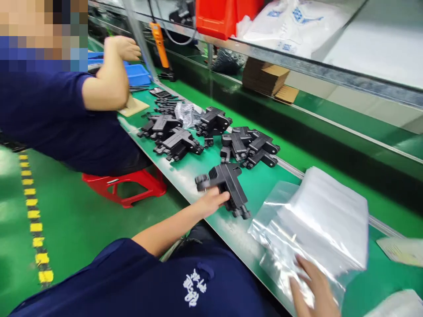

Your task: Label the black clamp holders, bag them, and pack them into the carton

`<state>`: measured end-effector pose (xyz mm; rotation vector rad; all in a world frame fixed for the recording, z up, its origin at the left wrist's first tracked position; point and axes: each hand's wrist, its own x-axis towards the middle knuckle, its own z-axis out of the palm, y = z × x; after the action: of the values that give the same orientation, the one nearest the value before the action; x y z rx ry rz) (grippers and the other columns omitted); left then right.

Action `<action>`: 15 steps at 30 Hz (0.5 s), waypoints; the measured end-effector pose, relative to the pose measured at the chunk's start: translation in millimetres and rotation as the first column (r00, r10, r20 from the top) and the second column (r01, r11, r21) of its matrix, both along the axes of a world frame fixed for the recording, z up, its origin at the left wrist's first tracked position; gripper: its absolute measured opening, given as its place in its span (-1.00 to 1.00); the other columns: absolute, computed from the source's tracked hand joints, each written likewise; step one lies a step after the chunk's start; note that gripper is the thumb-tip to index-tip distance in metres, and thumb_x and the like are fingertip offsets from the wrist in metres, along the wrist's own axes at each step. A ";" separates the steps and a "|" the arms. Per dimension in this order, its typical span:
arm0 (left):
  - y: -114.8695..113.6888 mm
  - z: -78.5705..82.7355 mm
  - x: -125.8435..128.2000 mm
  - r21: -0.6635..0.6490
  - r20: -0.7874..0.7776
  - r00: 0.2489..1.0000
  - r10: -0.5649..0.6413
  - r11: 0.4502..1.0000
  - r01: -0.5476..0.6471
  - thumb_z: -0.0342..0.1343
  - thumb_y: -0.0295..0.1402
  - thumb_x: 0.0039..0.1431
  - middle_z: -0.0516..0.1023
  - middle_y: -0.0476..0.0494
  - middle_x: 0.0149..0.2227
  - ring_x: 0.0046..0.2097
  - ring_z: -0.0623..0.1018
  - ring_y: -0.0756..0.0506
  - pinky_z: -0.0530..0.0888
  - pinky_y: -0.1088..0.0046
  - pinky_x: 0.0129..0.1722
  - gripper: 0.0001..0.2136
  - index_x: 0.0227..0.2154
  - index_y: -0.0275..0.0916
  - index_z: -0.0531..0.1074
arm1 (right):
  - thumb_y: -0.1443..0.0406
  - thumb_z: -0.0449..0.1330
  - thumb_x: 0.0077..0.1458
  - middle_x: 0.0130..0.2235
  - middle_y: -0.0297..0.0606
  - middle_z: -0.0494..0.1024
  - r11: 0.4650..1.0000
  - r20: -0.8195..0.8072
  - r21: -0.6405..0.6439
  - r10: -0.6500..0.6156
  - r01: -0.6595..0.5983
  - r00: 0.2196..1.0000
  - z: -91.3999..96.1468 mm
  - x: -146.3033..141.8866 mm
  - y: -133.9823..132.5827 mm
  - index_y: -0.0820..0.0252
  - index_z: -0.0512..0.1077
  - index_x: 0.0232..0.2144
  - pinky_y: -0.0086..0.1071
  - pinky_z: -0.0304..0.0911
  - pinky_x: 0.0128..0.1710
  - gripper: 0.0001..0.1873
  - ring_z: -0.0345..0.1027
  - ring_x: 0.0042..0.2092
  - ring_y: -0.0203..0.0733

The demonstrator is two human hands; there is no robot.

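My left hand point(211, 202) is closed around a black T-shaped plastic part point(229, 185), raised slightly above the green bench near its front edge. The part has small knobbed ends. At the lower right, my right hand point(315, 286) is over loose clear plastic bags point(280, 237), its thumb and fingers apart; whether the fingertips touch the film I cannot tell. Behind these lies a thick stack of clear bags point(330, 211). Several similar black parts point(249, 147) are piled beyond my left hand, with another pile point(180, 141) farther left.
A co-worker's arm point(109, 83) reaches over the bench at the upper left, above a red stool point(125, 187). A metal shelf point(297, 57) overhangs the back, carrying a red bin point(218, 17) and a white sack point(291, 22). Folded cardboard point(264, 77) sits below it.
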<state>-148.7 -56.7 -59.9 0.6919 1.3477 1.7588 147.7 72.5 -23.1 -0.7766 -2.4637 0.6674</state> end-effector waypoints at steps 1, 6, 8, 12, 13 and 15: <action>10.7 -3.2 17.9 0.035 0.016 0.998 -0.066 0.997 0.066 0.22 0.19 -0.02 0.56 -0.33 0.02 0.11 0.50 -0.35 0.38 0.03 0.15 -0.27 0.07 -0.28 0.44 | 0.07 0.07 0.29 0.14 -0.04 0.40 0.999 -0.007 0.024 0.026 -0.025 1.000 1.2 -5.6 -9.0 0.06 0.23 0.22 -0.04 0.46 -0.07 -0.49 0.40 0.08 0.08; 43.1 -4.5 75.6 0.009 -0.165 0.886 -0.432 0.898 0.440 0.32 -0.07 0.02 0.49 -0.31 0.13 0.20 0.42 -0.36 0.23 -0.03 0.28 -0.42 0.09 -0.20 0.45 | 0.21 0.15 0.23 0.20 -0.03 0.37 0.993 -0.007 0.084 0.080 -0.080 0.997 6.3 -38.7 -14.9 0.03 -0.11 0.38 -0.07 0.47 -0.05 -0.22 0.37 0.15 0.08; 43.1 3.5 78.0 0.004 -0.180 0.811 -0.557 0.824 0.566 0.34 -0.14 0.01 0.50 -0.29 0.12 0.20 0.43 -0.37 0.27 -0.01 0.26 -0.44 0.09 -0.19 0.46 | 0.28 0.13 0.22 0.08 -0.09 0.49 0.989 0.010 0.128 0.079 -0.079 0.997 8.2 -28.7 -8.5 0.01 -0.09 0.37 -0.16 0.50 -0.17 -0.23 0.47 0.03 0.04; 44.5 27.3 71.1 0.042 0.087 0.714 -0.695 0.719 0.694 0.30 -0.06 0.04 0.54 -0.28 0.07 0.08 0.53 -0.33 0.46 0.15 0.04 -0.36 0.17 -0.19 0.37 | 0.35 0.19 0.14 -0.06 -0.08 0.55 0.957 0.105 0.291 -0.027 -0.005 0.994 15.4 10.6 -6.2 0.07 0.00 0.35 -0.19 0.48 -0.34 -0.21 0.50 -0.14 0.05; 47.6 31.8 72.6 0.050 0.152 0.706 -0.692 0.718 0.694 0.30 0.00 0.03 0.54 -0.29 0.06 0.05 0.54 -0.32 0.48 0.19 0.00 -0.32 0.18 -0.21 0.36 | 0.36 0.23 0.11 -0.08 -0.06 0.55 0.940 0.148 0.340 -0.066 0.012 0.987 18.0 18.2 -6.8 0.09 0.05 0.34 -0.18 0.46 -0.37 -0.21 0.49 -0.17 0.07; 55.9 36.1 81.8 0.003 0.175 0.758 -0.628 0.771 0.637 0.30 0.05 -0.01 0.55 -0.28 0.03 0.03 0.53 -0.30 0.46 0.23 -0.01 -0.31 0.13 -0.25 0.40 | 0.36 0.28 0.08 -0.08 -0.04 0.55 0.924 0.213 0.383 -0.095 0.006 0.972 23.1 29.0 -7.0 0.11 0.16 0.29 -0.17 0.44 -0.39 -0.25 0.47 -0.20 0.08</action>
<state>-67.0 -0.8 -23.8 0.8302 0.8902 1.1861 176.7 65.5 0.0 -0.7928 -2.6492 0.0691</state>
